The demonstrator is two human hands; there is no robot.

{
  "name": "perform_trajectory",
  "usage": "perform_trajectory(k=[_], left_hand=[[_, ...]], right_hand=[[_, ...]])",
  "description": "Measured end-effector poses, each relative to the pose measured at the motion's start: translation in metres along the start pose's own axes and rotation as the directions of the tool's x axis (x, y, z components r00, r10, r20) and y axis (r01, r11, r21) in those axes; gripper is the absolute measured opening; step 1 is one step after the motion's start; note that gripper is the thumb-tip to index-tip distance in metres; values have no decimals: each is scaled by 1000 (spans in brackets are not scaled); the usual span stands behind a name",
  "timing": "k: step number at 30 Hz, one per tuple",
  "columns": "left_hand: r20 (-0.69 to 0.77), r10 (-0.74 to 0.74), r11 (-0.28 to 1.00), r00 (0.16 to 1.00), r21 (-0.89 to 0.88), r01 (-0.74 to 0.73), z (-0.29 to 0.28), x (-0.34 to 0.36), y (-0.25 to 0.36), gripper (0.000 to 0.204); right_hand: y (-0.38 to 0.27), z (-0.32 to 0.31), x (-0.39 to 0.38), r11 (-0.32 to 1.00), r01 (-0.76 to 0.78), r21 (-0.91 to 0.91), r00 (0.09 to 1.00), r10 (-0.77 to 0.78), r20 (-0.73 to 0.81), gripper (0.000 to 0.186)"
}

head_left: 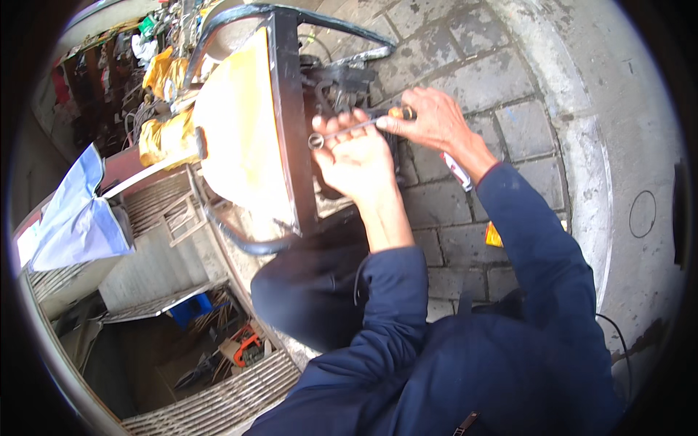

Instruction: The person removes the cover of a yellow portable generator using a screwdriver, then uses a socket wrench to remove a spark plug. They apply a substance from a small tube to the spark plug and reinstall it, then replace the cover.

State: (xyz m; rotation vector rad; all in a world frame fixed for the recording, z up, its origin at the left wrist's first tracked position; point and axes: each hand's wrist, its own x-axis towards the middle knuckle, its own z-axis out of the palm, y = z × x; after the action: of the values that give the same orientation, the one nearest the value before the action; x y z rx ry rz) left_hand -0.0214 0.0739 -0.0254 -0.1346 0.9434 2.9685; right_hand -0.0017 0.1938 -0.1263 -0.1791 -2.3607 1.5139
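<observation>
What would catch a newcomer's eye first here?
Probably the glaring white-and-orange rounded body within a black metal frame, left of centre and partly washed out by light. Just right of it, the right hand grips a slim metal tool with a dark-and-orange handle; its tip meets a small round metal piece at the upturned left hand. A crumpled pale-blue sheet stands out far left.

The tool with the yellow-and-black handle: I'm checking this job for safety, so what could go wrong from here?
The tool, gripped in the right hand, runs over the left hand; a slip might scrape or jab it. The round metal piece at the tool's far end might fall into the machine or onto the paving if loose; I cannot tell whether it is.
</observation>
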Motion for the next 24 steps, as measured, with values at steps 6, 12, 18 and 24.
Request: perform_trajectory(k=[6, 12, 18, 24], left_hand=[[233, 20, 1000, 972, 8, -23, -16, 8, -3, 36], [204, -12, 990, 979, 141, -17, -9, 8, 4, 37], [143, 59, 973, 988, 213, -89, -8, 7, -4, 29], [130, 128, 962, 983, 226, -155, -4, 12, -12, 22]], right_hand=[[8, -13, 6, 991, 86, 104, 987, -99, 127, 61], [0, 2, -1, 996, 51, 72, 998, -48, -41, 58], [3, 9, -1, 996, 67, 53, 991, -60, -117, 56], [18, -7, 18, 981, 174, 92, 982, -180, 65, 51]])
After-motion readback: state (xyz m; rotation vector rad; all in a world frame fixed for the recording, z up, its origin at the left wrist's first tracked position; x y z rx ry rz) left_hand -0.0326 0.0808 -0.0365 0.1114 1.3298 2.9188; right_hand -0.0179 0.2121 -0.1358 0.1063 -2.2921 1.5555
